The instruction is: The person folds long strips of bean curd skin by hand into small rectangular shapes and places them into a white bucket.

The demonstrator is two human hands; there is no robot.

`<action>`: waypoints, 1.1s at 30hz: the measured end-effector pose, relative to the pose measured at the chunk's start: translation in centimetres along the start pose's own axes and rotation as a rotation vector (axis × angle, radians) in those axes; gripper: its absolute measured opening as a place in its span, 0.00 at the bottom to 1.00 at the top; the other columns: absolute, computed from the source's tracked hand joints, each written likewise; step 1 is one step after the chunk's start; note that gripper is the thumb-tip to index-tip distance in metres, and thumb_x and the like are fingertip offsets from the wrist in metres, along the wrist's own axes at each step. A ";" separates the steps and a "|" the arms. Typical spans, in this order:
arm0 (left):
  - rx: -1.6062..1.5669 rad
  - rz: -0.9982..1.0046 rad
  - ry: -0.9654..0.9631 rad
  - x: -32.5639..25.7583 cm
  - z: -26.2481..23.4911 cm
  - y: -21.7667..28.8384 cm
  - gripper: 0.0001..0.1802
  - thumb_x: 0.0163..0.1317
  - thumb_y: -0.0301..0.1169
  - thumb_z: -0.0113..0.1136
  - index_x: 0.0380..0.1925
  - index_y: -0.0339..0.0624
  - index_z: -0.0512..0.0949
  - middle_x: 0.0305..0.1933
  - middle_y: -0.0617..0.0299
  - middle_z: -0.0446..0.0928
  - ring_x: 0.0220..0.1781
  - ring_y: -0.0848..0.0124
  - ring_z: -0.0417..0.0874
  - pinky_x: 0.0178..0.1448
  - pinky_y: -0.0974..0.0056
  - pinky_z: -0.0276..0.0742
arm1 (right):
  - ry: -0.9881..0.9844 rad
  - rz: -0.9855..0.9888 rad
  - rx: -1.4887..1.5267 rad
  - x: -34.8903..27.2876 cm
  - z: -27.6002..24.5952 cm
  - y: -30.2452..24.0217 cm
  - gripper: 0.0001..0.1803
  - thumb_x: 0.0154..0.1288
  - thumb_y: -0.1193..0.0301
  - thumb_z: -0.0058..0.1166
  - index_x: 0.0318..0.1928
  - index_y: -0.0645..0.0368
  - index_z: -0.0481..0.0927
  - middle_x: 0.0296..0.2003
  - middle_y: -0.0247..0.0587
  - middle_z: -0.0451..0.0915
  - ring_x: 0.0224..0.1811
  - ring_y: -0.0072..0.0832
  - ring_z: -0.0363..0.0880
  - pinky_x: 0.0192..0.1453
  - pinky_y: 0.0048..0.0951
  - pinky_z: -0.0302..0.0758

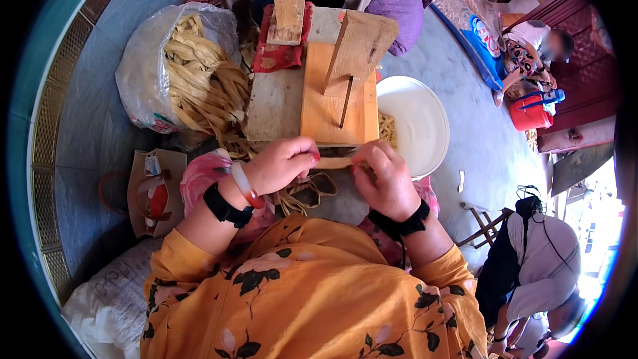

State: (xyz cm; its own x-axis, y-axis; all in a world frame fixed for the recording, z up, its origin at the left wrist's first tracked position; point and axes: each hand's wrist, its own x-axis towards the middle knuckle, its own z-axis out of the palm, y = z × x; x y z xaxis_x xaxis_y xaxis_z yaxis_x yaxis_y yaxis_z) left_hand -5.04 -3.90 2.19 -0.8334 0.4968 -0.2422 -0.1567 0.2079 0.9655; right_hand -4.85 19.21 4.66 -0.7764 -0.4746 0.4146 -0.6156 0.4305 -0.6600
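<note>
Shirt (312,292); strip (334,163) between left hand (279,165), right hand (387,181), seemingly pinched.

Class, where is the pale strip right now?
In the head view, the pale strip is near the centre, spanning between the left hand and the right hand, just below the wooden board in the picture.

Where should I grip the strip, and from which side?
Probably mid-length, from the wearer's side: the strip runs fairly straight, exposed only between the left hand and right hand, with the board close along its far side.
</note>
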 end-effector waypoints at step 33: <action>0.178 0.568 0.186 -2.7 4.4 -1.0 0.19 0.61 0.15 0.50 0.53 0.35 0.70 0.50 0.56 0.78 0.48 0.73 0.78 0.53 0.64 0.74 | -0.165 -0.159 0.300 -4.3 3.5 -2.1 0.16 0.51 0.79 0.53 0.43 0.63 0.73 0.30 0.46 0.76 0.33 0.45 0.78 0.37 0.40 0.75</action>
State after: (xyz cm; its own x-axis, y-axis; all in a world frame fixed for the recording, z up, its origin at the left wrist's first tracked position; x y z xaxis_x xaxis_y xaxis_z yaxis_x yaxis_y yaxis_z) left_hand -0.31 -1.76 1.43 -0.8415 0.4195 0.3404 0.4155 0.0999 0.9041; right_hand 0.26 17.65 2.02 -0.6267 -0.6454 0.4366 -0.6411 0.1087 -0.7597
